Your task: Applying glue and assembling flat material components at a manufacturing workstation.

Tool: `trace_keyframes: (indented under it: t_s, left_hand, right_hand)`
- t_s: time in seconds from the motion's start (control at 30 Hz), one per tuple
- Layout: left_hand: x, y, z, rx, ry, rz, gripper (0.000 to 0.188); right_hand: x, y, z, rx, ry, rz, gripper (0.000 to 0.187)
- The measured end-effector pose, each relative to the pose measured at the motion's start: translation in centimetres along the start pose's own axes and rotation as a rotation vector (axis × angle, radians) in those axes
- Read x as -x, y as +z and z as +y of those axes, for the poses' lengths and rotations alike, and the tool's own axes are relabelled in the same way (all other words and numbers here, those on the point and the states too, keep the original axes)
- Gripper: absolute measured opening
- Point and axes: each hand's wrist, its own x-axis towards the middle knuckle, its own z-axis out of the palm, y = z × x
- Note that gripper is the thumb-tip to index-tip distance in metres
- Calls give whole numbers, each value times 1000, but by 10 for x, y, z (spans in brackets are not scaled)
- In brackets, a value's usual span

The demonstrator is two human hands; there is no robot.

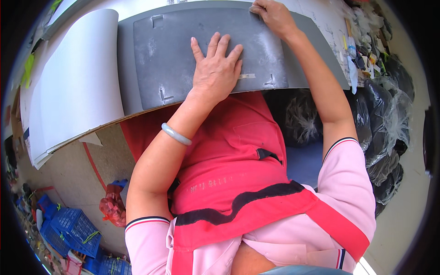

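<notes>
In the head view, the person's left hand (215,73) lay palm down with its fingers spread wide, gripping nothing and resting on a dark grey panel (160,52) with L-shaped marks near its corners. The panel stretched out beneath that hand and to both sides of it, on top of a larger grey sheet (126,68). The right hand (273,17) was at the panel's far right corner, its fingers bent and bunched; whether they pinched the edge could not be told. A curled white sheet (80,78) stood left of the panel.
</notes>
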Motion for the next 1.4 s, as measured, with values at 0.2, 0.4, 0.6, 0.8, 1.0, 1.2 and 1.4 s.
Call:
trace_keyframes:
  t_s: [0.2, 0.4, 0.6, 0.8, 1.0, 1.2, 1.4]
  left_hand:
    - [-2, 4, 2, 33, 19, 38, 36]
    - [0, 4, 0, 23, 12, 32, 36]
    - [-1, 4, 1, 5, 0, 28, 35]
    - [0, 5, 2, -8, 2, 35, 36]
    - [5, 7, -3, 15, -17, 46, 37]
    - [0, 10, 0, 61, 2, 31, 39]
    - [2, 12, -3, 89, -18, 49, 40]
  right_hand:
    - [5, -13, 25, 136, 79, -27, 13]
    - [6, -12, -20, -216, 477, 56, 10]
    - [-15, -32, -11, -256, 526, -271, 10]
    - [-33, -7, -61, -557, 360, -100, 14]
    - [-69, 50, -166, -291, -35, -107, 23]
    - [-104, 78, -182, -207, -206, -105, 19]
    - [-113, 83, -192, 15, -285, -187, 20]
